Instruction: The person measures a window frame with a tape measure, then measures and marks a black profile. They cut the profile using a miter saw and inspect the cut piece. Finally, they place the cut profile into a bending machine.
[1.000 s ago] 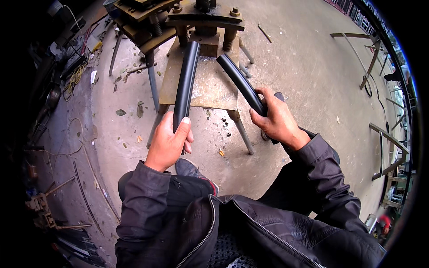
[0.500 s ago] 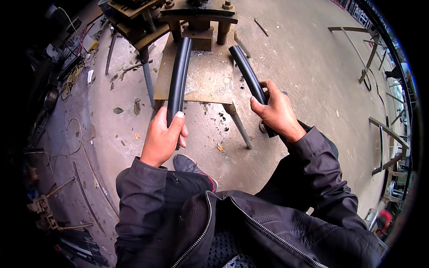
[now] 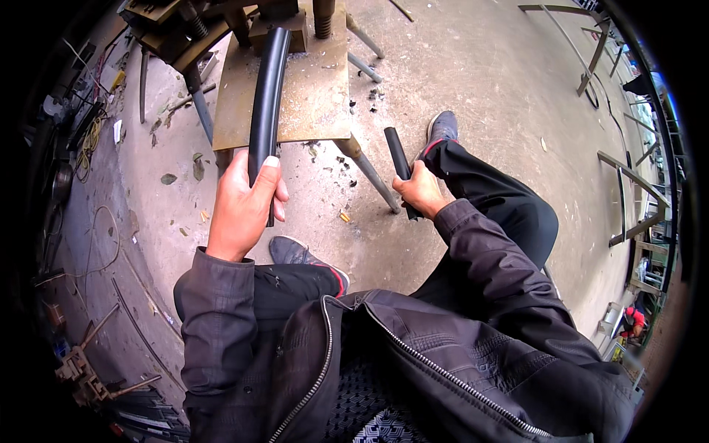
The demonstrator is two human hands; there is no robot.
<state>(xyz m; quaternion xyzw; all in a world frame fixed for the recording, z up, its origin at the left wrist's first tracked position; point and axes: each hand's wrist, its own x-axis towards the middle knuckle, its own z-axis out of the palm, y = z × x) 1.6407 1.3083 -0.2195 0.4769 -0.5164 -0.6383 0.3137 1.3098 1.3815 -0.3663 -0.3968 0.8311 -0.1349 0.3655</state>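
My left hand (image 3: 245,201) is closed round the near end of a long, slightly curved black tube (image 3: 269,96). Its far end reaches over the metal plate (image 3: 317,103) of a small stand, close to a metal block (image 3: 294,35). Lower and to the right, my right hand (image 3: 422,190) grips a second black tube (image 3: 396,151), which looks shorter and leans to the upper left. This second tube is apart from the plate, over the floor between the stand's leg and my right leg. My right fingers are partly hidden behind it.
Stout legs (image 3: 369,173) hold up the plate, which has pale crumbs on it. Dark scraps and dry leaves (image 3: 198,168) lie on the floor. Metal frames (image 3: 635,192) stand at the right, and cables (image 3: 90,144) lie at the left. A person in red (image 3: 634,322) is far right.
My right hand has moved down and inward with its tube, away from the plate. My left hand still holds its tube over the plate. The whole view has shifted, and my right shoe now shows.
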